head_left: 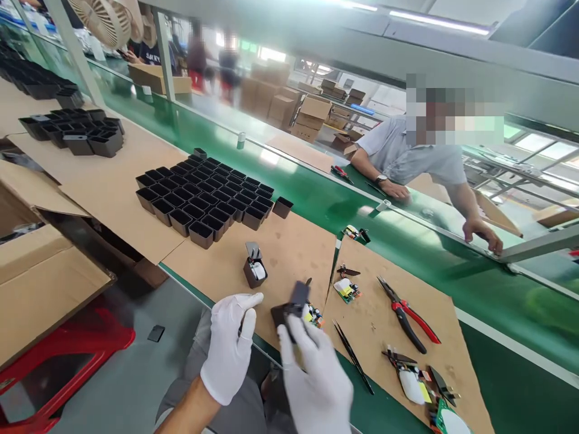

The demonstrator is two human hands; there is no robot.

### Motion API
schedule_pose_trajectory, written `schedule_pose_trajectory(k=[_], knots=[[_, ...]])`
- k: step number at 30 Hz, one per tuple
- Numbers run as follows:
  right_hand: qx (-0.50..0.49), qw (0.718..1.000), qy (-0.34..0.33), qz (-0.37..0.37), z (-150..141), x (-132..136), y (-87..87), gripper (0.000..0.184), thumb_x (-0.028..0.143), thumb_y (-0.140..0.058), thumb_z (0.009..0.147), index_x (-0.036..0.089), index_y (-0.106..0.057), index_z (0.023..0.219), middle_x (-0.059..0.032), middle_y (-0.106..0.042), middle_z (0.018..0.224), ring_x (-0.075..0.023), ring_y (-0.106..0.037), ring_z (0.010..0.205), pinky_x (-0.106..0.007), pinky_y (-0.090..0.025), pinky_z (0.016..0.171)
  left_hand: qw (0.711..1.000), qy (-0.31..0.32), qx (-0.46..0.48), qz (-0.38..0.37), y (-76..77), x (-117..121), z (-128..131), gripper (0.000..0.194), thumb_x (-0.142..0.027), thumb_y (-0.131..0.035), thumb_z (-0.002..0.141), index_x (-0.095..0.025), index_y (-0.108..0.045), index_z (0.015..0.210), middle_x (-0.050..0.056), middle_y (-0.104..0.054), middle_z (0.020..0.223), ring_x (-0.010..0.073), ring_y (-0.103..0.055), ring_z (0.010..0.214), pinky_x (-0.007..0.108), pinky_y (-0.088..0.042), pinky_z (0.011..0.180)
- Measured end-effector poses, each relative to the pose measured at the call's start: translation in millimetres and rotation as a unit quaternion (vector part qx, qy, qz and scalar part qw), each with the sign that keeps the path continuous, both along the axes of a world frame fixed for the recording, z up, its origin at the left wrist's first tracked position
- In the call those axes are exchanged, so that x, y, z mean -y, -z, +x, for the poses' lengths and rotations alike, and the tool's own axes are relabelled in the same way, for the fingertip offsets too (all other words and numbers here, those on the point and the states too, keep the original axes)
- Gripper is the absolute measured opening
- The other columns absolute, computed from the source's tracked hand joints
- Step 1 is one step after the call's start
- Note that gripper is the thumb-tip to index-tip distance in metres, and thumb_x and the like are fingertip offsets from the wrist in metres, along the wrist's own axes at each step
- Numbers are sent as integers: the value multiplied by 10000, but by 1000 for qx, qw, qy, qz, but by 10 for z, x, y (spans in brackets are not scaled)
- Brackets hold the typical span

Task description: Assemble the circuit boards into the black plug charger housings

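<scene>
The right hand (316, 377) gripped a black part (299, 295); the left hand (230, 346) was empty, fingers loosely parted. A hasty sweep risked scraping the adjacent board (315, 316).

Dark flat piece (299, 294) — blurred, tilted, in right hand (316, 374)

Green bench (380, 411), cardboard sheets (289, 241), dark cases (202, 234) (mostly packed close), pliers (400, 306), tweezers (353, 356), circuit boards (347, 290)

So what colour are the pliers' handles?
Red and black, clearest in the head view.
</scene>
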State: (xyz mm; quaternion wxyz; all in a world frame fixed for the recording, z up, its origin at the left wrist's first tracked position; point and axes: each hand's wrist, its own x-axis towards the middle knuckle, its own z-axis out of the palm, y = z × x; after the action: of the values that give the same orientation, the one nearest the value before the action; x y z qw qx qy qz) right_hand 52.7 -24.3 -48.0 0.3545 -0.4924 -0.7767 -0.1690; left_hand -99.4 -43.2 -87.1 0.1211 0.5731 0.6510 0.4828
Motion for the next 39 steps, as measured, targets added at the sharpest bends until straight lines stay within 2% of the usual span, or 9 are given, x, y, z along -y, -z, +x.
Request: schedule_pose_trajectory(k=[3,9,15,18,22,27,33,36,39], knots=[[26,999,-14,-18,-49,24,117,331,316,-462,1114,183,-764,1140,-95,-815,1019,-198,-811,837,-259,-617,692,1000,-3,19,2,-12,3,2,318,-260,-377,1115,-285,-644,1285,34,-759,1231,224,-673,1171,438,-483,1048],[-3,1000,1,-14,20,15,135,296,222,-609,1044,186,-716,1318,-109,-804,1120,-225,-813,953,-275,-628,844,1000,2,21,7,-18,-6,20,287,-274,-444,1092,-272,-679,1258,48,-776,1189,251,-694,1128,457,-487,1016],[-24,997,-35,-70,49,-20,222,236,263,-585,1053,253,-766,1205,-80,-808,1146,-217,-811,994,-282,-653,890,1000,2,10,4,11,-23,34,288,-277,-438,1098,-275,-660,1281,41,-770,1200,247,-682,1138,457,-459,1019],[-55,994,-41,-87,66,-18,246,255,302,-563,1071,252,-736,1252,-66,-806,1188,-205,-801,1056,-270,-639,948,1000,1,-3,8,19,-34,47,278,-261,-455,1091,-275,-659,1280,41,-769,1191,253,-677,1128,464,-442,1012],[-105,989,-37,-98,98,8,224,343,324,-640,1040,169,-647,1346,-74,-821,1146,-187,-811,1011,-247,-617,991,999,14,-28,11,32,-12,40,307,-223,-484,1073,-301,-656,1315,33,-757,1225,261,-657,1164,474,-422,1023],[-97,986,-71,-117,108,21,226,275,316,-575,1073,243,-680,1317,-64,-793,1221,-181,-785,1099,-271,-615,1007,993,48,-101,25,39,15,34,326,-206,-545,1033,-286,-639,1334,36,-767,1227,277,-660,1156,480,-424,999],[-165,981,-47,-96,93,0,309,367,336,-698,1003,175,-627,1324,-166,-728,1338,-234,-732,1227,-369,-605,1055,991,42,-124,29,39,2,52,315,-179,-540,1023,-268,-634,1310,45,-778,1194,280,-682,1129,478,-435,970],[-136,983,-54,-114,91,-13,305,358,329,-661,1026,183,-634,1352,-150,-733,1335,-238,-730,1232,-388,-597,1073,989,37,-135,37,42,0,48,318,-180,-543,1017,-259,-631,1312,55,-778,1188,282,-689,1125,477,-440,973],[-79,986,-47,-136,93,-9,262,340,377,-550,1080,224,-646,1368,-109,-749,1323,-240,-749,1200,-365,-628,1015,989,39,-137,37,44,-1,43,317,-184,-547,1014,-263,-626,1311,56,-779,1189,278,-691,1122,470,-443,975]])
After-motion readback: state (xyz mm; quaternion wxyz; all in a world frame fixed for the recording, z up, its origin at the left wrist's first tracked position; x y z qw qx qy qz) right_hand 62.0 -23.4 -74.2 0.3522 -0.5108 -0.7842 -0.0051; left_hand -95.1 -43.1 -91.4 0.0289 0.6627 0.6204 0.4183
